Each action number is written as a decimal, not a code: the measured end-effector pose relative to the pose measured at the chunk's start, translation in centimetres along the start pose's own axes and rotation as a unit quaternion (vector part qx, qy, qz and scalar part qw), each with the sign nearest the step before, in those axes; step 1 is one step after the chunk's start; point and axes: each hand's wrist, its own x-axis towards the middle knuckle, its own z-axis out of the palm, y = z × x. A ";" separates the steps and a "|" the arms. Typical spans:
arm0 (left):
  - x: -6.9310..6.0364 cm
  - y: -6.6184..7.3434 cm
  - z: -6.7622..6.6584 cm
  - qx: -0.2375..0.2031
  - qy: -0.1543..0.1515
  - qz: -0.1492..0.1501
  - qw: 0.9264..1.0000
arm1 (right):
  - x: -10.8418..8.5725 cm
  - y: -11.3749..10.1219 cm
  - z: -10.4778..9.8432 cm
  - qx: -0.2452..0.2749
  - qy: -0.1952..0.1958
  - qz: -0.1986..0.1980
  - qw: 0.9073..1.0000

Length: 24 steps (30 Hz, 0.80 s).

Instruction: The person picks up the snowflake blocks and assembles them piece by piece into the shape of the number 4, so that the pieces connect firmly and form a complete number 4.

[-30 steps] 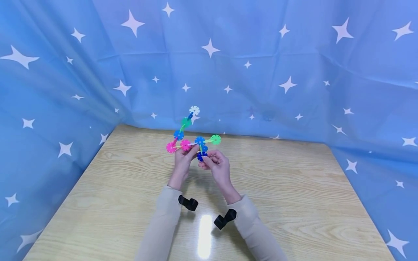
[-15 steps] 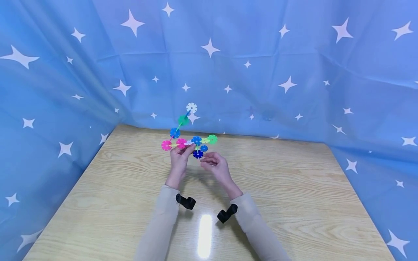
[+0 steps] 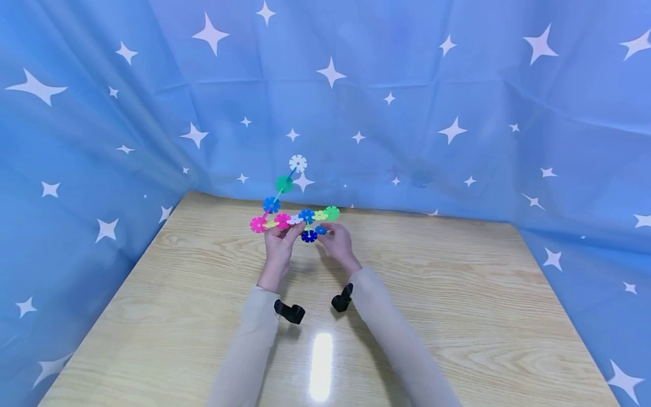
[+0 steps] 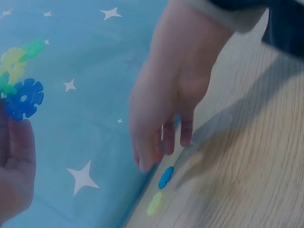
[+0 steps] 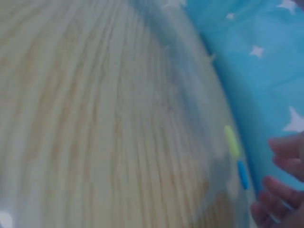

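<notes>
In the head view, my left hand (image 3: 278, 249) pinches a chain of interlocking snowflake discs (image 3: 283, 220) and holds it raised over the far part of the table. Pink, yellow, white, green and blue pieces make up the chain, with a dark blue disc (image 3: 309, 236) hanging at its lower side. My right hand (image 3: 335, 242) is just right of it, close to a loose blue disc (image 3: 320, 230). The left wrist view shows the right hand's fingers hanging loosely above the blue disc (image 4: 165, 177), holding nothing; a loose yellow disc (image 4: 155, 203) lies beside it.
A wooden table (image 3: 437, 316) spreads out under both forearms. Along its far edge hangs a blue curtain (image 3: 386, 147) with white stars, which also lines the left and right sides. Black wrist cameras (image 3: 290, 312) project from the sleeves.
My right hand has let go of the dark blue disc and moved right and forward to the loose blue disc. My left hand keeps its grip on the chain, shifted slightly left.
</notes>
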 end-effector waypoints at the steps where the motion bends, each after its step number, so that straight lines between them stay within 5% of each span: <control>1: 0.0 0.0 0.0 -0.003 0.000 0.001 1.000 | 0.4 -0.1 0.3 -0.027 -0.007 -0.021 0.999; 4: 0.0 0.2 0.0 -0.009 -0.002 0.004 1.000 | 1.2 -0.4 0.9 -0.109 -0.025 -0.063 0.992; 9: 0.0 0.3 0.1 -0.011 -0.004 0.001 1.000 | 2.1 -0.4 1.6 -0.245 -0.057 -0.064 0.966; 14: 0.0 0.3 0.1 -0.006 0.001 -0.002 1.000 | 2.6 0.0 1.9 -0.313 -0.081 -0.079 0.943; 19: 0.0 0.4 0.1 -0.002 0.003 -0.008 1.000 | 2.7 -0.2 2.3 -0.331 -0.084 -0.088 0.936; 24: 0.1 0.3 -0.1 0.004 0.007 -0.007 1.000 | 2.9 -0.7 2.8 -0.316 -0.058 -0.100 0.942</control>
